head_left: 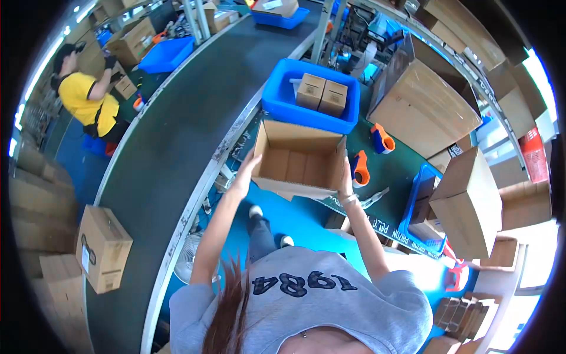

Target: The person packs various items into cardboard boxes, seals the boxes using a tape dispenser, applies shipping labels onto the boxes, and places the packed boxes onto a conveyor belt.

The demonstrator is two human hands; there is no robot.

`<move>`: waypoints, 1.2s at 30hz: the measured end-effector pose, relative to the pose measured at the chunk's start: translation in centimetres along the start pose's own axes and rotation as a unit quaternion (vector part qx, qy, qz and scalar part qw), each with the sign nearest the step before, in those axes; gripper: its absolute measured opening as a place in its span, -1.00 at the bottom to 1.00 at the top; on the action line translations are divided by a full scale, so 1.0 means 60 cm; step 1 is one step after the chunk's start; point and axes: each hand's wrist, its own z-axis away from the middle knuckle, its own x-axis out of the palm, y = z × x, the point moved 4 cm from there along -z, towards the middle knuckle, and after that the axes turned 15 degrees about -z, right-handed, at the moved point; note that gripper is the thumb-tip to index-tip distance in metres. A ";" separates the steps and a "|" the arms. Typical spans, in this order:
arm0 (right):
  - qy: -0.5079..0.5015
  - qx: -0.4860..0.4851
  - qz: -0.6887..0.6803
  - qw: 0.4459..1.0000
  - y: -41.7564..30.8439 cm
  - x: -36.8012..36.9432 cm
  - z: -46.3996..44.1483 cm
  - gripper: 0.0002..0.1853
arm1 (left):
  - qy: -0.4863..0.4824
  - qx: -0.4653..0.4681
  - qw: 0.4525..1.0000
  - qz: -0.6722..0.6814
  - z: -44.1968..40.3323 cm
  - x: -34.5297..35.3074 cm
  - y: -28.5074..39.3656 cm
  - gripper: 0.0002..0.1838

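Between my two hands is an open, empty cardboard box, its inside facing up toward me. My left hand presses against its left side and my right hand against its right side. Just beyond the box, a blue tray holds two small brown boxes side by side. An orange tape dispenser lies right of my right hand, with a second orange tape dispenser a little farther off.
A dark conveyor curves along the left, carrying a closed carton. Large cartons and a blue basket stand at the right. A person in a yellow shirt works across the conveyor.
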 end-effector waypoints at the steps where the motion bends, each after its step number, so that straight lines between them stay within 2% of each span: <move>1: 0.011 0.011 -0.009 1.000 0.007 0.003 -0.023 -0.06 | -0.003 0.005 1.000 -0.020 -0.040 -0.007 0.008 -0.29; 6: 0.023 0.138 -0.062 0.988 0.073 -0.033 -0.179 -0.13 | -0.093 -0.042 0.984 -0.146 -0.240 -0.045 0.029 -0.35; 8: 0.123 0.173 -0.022 0.977 0.063 -0.063 -0.241 -0.22 | -0.099 -0.037 0.977 -0.184 -0.329 -0.063 0.063 -0.35; 9: 0.133 0.176 -0.023 0.975 0.045 -0.093 -0.284 -0.22 | -0.095 -0.032 0.972 -0.211 -0.366 -0.066 0.078 -0.34; 10: 0.150 0.200 -0.140 0.958 0.030 -0.127 -0.338 -0.34 | -0.092 -0.026 0.967 -0.237 -0.403 -0.067 0.092 -0.34; 12: 0.179 0.066 -0.146 0.971 -0.007 -0.113 -0.417 -0.52 | -0.111 -0.008 0.960 -0.257 -0.483 -0.055 0.120 -0.32; 13: 0.185 -0.088 -0.029 0.978 -0.038 -0.078 -0.447 -0.58 | -0.134 0.004 0.959 -0.250 -0.527 -0.038 0.131 -0.31; 14: 0.196 -0.105 0.009 0.975 -0.054 -0.067 -0.493 -0.57 | -0.141 0.000 0.958 -0.249 -0.577 -0.017 0.132 -0.31; 15: 0.213 -0.093 0.022 0.972 -0.064 -0.058 -0.538 -0.56 | -0.162 -0.035 0.961 -0.222 -0.615 0.006 0.118 -0.30; 17: 0.236 0.042 -0.047 0.970 -0.060 -0.045 -0.606 -0.54 | -0.201 -0.103 0.957 -0.179 -0.686 0.047 0.089 -0.31; 18: 0.245 0.112 -0.085 0.959 -0.052 -0.040 -0.626 -0.53 | -0.217 -0.121 0.953 -0.175 -0.708 0.063 0.078 -0.32; 20: 0.242 0.181 -0.151 0.941 -0.045 -0.031 -0.646 -0.51 | -0.242 -0.127 0.942 -0.194 -0.738 0.079 0.058 -0.34; 24: 0.238 0.243 -0.197 0.919 -0.051 -0.029 -0.644 -0.46 | -0.247 -0.071 0.935 -0.242 -0.751 0.087 0.054 -0.37; 27: 0.231 0.242 -0.171 0.927 -0.108 -0.021 -0.615 -0.42 | -0.173 0.019 0.958 -0.228 -0.726 0.079 0.123 -0.40; 28: 0.227 0.225 -0.137 0.938 -0.133 -0.011 -0.593 -0.41 | -0.142 0.054 0.964 -0.219 -0.710 0.076 0.151 -0.41; 29: 0.201 0.124 -0.045 0.971 -0.157 0.019 -0.553 -0.42 | -0.146 0.049 0.963 -0.221 -0.680 0.070 0.178 -0.41; 31: 0.138 -0.079 0.145 0.977 -0.195 0.090 -0.455 -0.44 | -0.100 0.129 0.960 -0.229 -0.592 0.041 0.235 -0.45; 33: 0.143 -0.097 0.210 0.962 -0.221 0.163 -0.351 -0.47 | -0.053 0.148 0.955 -0.250 -0.482 0.006 0.277 -0.50; 34: 0.138 -0.064 0.245 0.958 -0.218 0.185 -0.306 -0.47 | -0.045 0.159 0.953 -0.254 -0.444 -0.015 0.265 -0.53; 36: 0.141 -0.044 0.291 0.945 -0.190 0.203 -0.237 -0.41 | -0.045 0.114 0.949 -0.289 -0.374 -0.047 0.234 -0.49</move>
